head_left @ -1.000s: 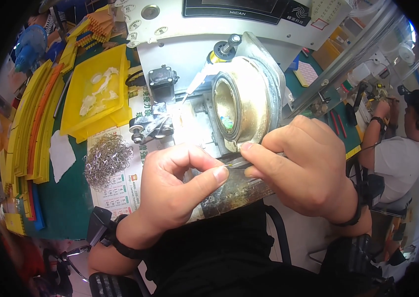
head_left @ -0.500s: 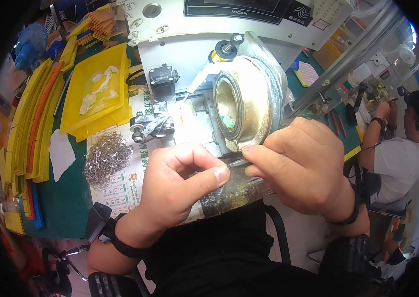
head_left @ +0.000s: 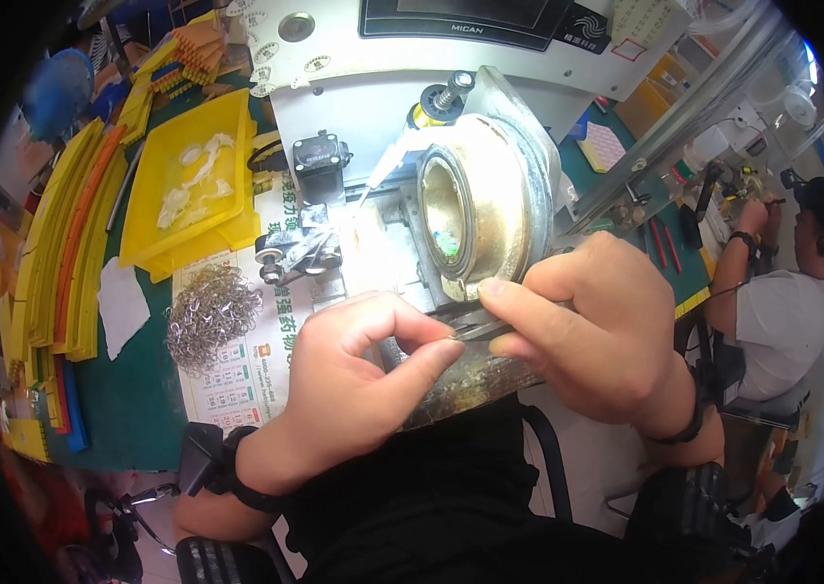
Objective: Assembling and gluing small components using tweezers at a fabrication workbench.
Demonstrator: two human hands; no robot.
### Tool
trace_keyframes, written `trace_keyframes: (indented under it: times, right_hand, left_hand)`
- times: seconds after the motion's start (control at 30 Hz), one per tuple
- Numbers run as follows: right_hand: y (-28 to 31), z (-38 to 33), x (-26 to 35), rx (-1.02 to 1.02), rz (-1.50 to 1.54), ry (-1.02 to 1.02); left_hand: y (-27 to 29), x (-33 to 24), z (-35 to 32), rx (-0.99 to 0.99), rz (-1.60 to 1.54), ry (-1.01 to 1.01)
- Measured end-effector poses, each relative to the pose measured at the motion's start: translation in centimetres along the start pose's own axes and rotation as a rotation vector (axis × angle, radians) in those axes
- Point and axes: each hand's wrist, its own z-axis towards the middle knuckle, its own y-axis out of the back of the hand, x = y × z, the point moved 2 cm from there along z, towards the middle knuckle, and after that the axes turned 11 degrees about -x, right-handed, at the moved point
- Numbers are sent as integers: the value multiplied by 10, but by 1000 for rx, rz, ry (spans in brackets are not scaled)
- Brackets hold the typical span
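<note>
The fingers (head_left: 436, 355) of the left hand (head_left: 354, 380) are pressed together, thumb against forefinger, pinching something too small to be made out. Just beside them, the tips of a pair of tweezers (head_left: 475, 329) are held between the thumb and forefinger of the right hand (head_left: 592, 336), whose other fingers are curled. Both hands are held at the front edge of a worn metal plate, directly below a brass ring (head_left: 475, 209) mounted on a grey machine (head_left: 354, 88).

To the left, on the green mat (head_left: 125, 399), one heap of small metal rings (head_left: 210, 313) is seen, and behind it one yellow tray (head_left: 188, 180) with a few pale bits inside. Yellow strips (head_left: 52, 253) are stacked at the far left. One other person (head_left: 772, 302) is seated at the right.

Against half a second ago, the pinch and the tweezers are unchanged in place.
</note>
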Motion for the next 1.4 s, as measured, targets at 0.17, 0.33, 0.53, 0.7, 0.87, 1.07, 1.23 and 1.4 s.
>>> trace_keyframes:
  times: [0.17, 0.33, 0.53, 0.7, 0.87, 1.07, 1.23, 1.4]
  right_hand:
    - [1, -3, 1, 23, 5, -13]
    - [2, -3, 3, 41, 0, 11]
    - [-1, -2, 8, 99, 7, 18]
    - [-3, 2, 13, 116, -35, 37]
    - [-1, 4, 15, 169, -65, 46]
    - [-1, 4, 15, 186, -68, 58]
    - [-1, 5, 18, 224, -81, 58]
    - [-1, 6, 20, 265, -98, 53]
  left_hand:
    - [-4, -3, 2, 27, 100, -125]
    - [-3, 2, 3, 36, -204, 11]
    - [2, 5, 2, 57, -306, 143]
    - [2, 3, 2, 34, -214, 131]
    - [3, 3, 3, 49, -175, 134]
    - [1, 6, 3, 40, -152, 137]
    - [0, 5, 3, 30, -91, 105]
    - [-1, 5, 3, 22, -32, 39]
